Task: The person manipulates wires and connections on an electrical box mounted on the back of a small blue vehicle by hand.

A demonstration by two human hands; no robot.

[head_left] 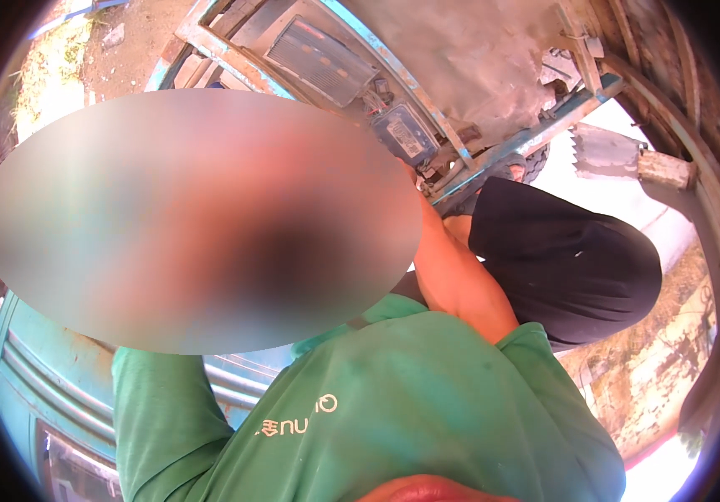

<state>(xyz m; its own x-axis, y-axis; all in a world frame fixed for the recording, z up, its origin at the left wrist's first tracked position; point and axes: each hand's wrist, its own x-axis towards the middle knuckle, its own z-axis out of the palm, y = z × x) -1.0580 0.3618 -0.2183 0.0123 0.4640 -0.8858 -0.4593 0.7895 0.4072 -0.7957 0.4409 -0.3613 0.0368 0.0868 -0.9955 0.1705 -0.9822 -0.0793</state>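
Observation:
A large blurred oval covers the left and middle of the head view, and both of my hands are hidden in it. My right forearm reaches up into its right edge. My left sleeve, green, runs into its lower edge. What either hand holds or touches cannot be made out. Just beyond the right forearm, a blue box with a pale label sits inside a worn light-blue metal frame. Wires join near it, beside a grey ribbed metal case.
My bent knee in dark shorts is at the right, with a tyre near my foot. A toothed blade with a wooden block stands at the far right. Turquoise ribbed bodywork fills the lower left.

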